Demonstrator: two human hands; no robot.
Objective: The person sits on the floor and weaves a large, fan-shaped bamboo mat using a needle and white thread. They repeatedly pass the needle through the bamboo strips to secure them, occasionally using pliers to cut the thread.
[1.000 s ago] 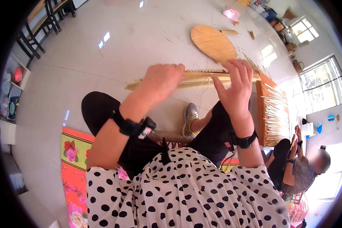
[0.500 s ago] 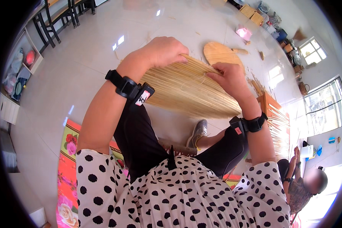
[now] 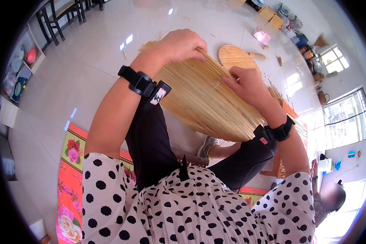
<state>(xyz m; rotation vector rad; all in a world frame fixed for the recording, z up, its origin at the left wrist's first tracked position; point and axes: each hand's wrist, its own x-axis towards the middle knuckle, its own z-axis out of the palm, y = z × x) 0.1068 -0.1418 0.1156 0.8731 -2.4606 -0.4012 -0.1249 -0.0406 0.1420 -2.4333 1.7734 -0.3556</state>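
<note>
An oval mat of straw-coloured stalks [image 3: 207, 97], laid side by side, hangs tilted above my knees. My left hand [image 3: 184, 45] grips its far edge, the fingers bent over the outer stalks. Farther along the same edge, to the right, my right hand [image 3: 243, 83] pinches the mat between thumb and fingers. A thin pale thread runs across the stalks near my right fingers. The underside of the mat is hidden. Each of my wrists carries a black strap with a small device.
A finished-looking round stalk mat [image 3: 236, 57] lies on the tiled floor beyond my right hand. Right of my knee stands a wooden stand [image 3: 278, 166] with loose stalks. Another person [image 3: 327, 201] sits at far right. A flowered mat [image 3: 71, 183] lies at left; chairs [image 3: 63, 16] stand behind.
The mat has tilted further, its right end dropping toward my right knee and more of its face showing. My left hand has risen slightly; my right hand still pinches the edge.
</note>
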